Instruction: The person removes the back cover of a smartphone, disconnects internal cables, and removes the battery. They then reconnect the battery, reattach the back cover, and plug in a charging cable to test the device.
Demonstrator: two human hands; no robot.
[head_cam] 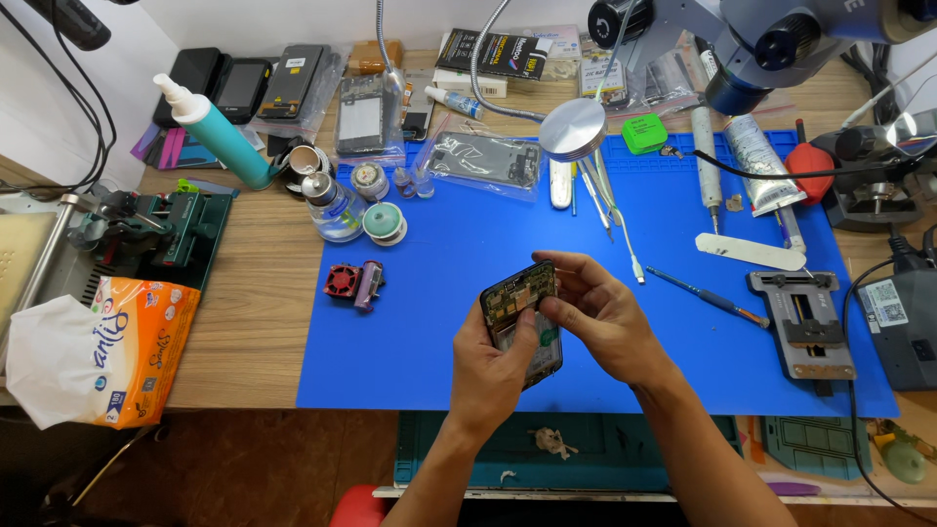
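Two hands hold one opened phone above the blue mat.

The left hand (493, 366) grips the phone (522, 317) from below; the right hand (600, 312) pinches its top edge, near the desk's front edge. One orange tissue pack (102, 351) lies at the left edge, two bagged phones (420, 137) at the back.

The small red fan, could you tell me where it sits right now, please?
In the head view, the small red fan sits on the wooden table just off the blue mat's left edge, touching a purple cylinder.
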